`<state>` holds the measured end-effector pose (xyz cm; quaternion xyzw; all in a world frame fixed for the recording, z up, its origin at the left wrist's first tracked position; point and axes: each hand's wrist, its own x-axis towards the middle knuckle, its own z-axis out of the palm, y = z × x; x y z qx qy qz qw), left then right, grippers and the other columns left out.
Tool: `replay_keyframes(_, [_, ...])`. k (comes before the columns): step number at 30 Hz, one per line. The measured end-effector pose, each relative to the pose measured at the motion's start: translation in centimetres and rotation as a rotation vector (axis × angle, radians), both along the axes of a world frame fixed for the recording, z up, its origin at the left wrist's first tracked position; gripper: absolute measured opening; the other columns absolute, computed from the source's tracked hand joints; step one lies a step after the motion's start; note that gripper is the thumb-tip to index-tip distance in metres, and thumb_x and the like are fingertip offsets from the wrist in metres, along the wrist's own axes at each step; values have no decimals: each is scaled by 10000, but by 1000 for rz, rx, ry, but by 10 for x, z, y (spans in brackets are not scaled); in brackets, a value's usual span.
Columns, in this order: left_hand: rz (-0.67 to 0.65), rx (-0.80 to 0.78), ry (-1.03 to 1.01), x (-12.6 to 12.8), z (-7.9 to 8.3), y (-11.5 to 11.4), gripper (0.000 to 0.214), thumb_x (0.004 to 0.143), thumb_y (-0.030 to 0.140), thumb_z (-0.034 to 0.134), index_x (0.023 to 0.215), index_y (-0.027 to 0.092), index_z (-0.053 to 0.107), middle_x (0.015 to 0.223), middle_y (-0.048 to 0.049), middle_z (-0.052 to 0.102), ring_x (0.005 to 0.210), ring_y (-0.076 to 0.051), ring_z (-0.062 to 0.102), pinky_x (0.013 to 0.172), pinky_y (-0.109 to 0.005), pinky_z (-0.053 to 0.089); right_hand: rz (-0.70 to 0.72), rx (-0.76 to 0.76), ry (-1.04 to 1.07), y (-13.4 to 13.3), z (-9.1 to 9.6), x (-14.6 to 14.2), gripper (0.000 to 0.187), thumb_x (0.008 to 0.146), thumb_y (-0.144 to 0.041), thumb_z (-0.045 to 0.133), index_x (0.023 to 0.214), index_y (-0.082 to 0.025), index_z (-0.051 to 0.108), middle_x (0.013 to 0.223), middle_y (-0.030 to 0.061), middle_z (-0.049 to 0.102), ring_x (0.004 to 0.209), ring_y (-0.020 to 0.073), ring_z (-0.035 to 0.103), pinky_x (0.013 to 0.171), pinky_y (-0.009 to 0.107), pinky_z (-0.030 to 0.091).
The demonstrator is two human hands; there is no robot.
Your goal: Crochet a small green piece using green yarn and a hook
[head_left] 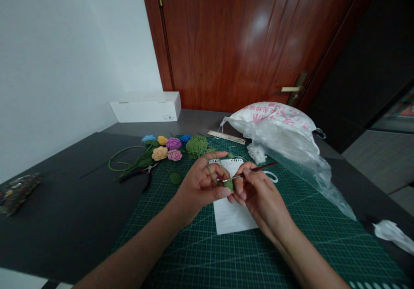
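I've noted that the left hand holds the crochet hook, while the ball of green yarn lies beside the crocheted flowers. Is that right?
Not quite: in the head view, the right hand holds the crochet hook. The ball of green yarn does lie beside the crocheted flowers.

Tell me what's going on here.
A person is working with a hook and green yarn above a green gridded mat. The left hand pinches a small green piece, with green strands looped over its fingers. The right hand holds the hook, its tip at the piece. A sheet of paper lies beneath the hands; beyond are a green yarn ball and several colorful flowers.
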<state>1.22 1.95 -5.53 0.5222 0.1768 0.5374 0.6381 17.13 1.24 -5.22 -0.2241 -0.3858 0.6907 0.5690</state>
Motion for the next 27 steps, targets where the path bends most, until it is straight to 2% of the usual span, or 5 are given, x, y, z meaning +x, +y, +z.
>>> replay_keyframes(5, [6,47,-41,-1,3,-4,690,781,32,803,1371,223,501,887,0,694,747,-190,718,681,-361,623,-105,212,-67,-3,-4,-1,151,936,-335,712,924,-226,609,674,-35,672,551,123,590,582,277,525])
replay_keyframes(11, [-14,62,-59,0,7,-7,702,797,4,773,1393,232,481,898,-13,707,810,-201,721,707,-368,638,-184,336,-121,-5,-5,-1,70,927,-283,732,956,-241,683,864,9,695,663,141,640,565,272,564])
replay_keyframes(20, [1,29,-74,0,12,-10,783,772,14,803,1430,262,459,906,0,698,772,-189,719,685,-360,648,-387,474,-284,-14,4,-1,40,935,-297,731,951,-260,733,876,23,768,639,151,678,616,288,591])
replay_keyframes(27, [-59,3,-86,0,12,-11,752,774,27,810,1407,279,491,901,6,703,765,-186,725,696,-357,649,-401,532,-275,-18,3,1,63,952,-240,705,964,-284,749,908,18,781,601,143,676,610,299,595])
